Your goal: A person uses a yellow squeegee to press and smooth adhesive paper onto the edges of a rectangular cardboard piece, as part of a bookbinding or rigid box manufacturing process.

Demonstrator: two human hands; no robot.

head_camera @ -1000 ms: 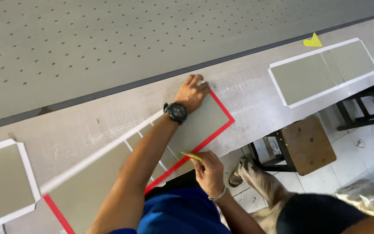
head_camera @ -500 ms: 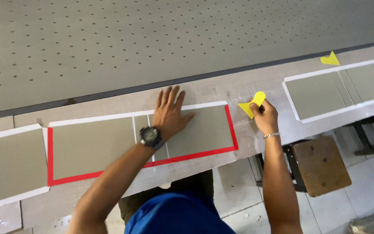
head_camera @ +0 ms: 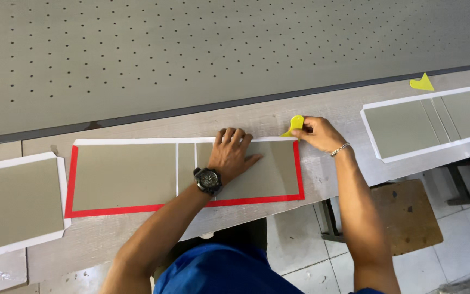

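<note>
Fingers spread, my left hand (head_camera: 232,152) is pinning the panel (head_camera: 137,174) flat while my right hand (head_camera: 316,133) is pinching the yellow scraper (head_camera: 295,124) against its corner.

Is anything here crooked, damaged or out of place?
Nothing stands out. The red-edged panel lies flat and straight, left hand pressing it, right hand holding a yellow scraper at its corner.
</note>
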